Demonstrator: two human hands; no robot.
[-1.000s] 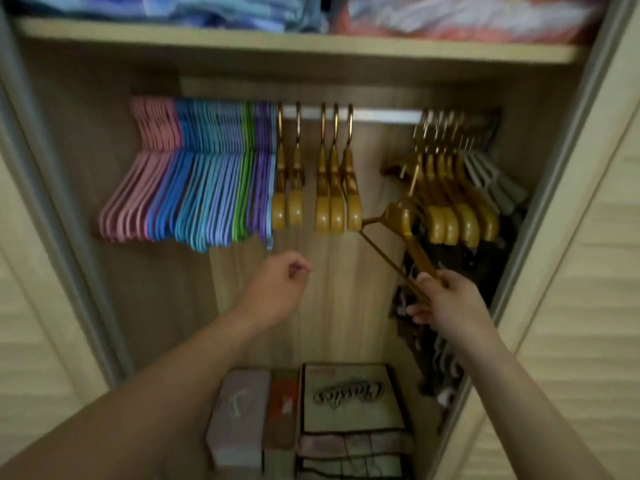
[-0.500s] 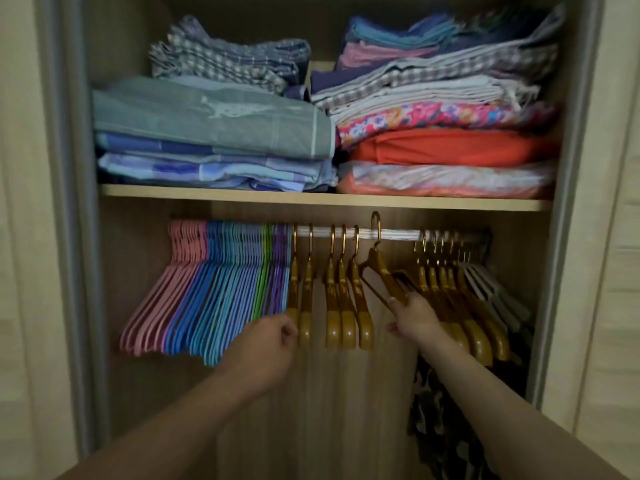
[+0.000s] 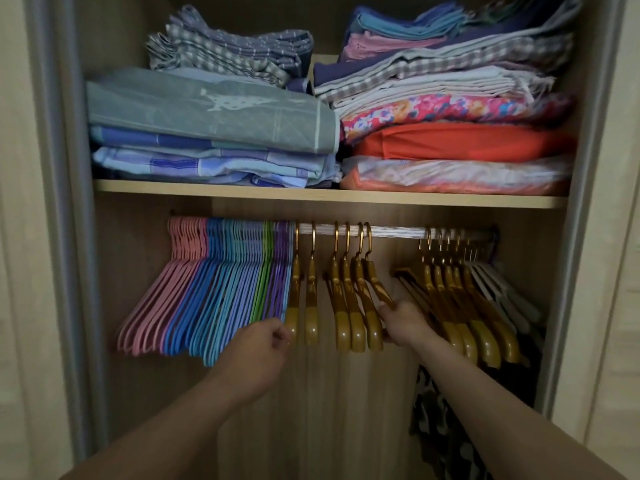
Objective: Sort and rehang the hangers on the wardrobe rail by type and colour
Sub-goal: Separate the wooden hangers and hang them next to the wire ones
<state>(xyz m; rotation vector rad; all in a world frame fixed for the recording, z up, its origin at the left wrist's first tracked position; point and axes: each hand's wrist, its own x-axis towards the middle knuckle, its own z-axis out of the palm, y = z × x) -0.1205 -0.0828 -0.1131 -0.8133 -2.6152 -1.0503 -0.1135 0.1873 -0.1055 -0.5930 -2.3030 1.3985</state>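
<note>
A: How far along is the sorting?

B: Mostly done, I'd judge. On the rail (image 3: 394,231), the thin hangers (image 3: 221,289) are packed at the left of the frame in colour bands: pink, blue, light blue, green, purple. Six gold hangers (image 3: 341,299) hang loosely at centre, and a tighter gold cluster (image 3: 460,306) sits to the right with pale ones (image 3: 502,292) behind it.

A: What's left?

B: Closing the gap between the two gold groups and evening out the spacing.

A: And the hands?

B: The right hand (image 3: 403,323) has its grip clamped on the arm of the rightmost central gold hanger (image 3: 375,282), already hooked on the rail. The left hand (image 3: 258,344) is curled at the foot of the leftmost gold one (image 3: 294,299); it's blurred, so I can't tell whether it pinches it.

A: Which way does the held hanger point?

B: Hook up on the rail, long axis slanting down toward the lower right, skewed against its neighbours
</note>
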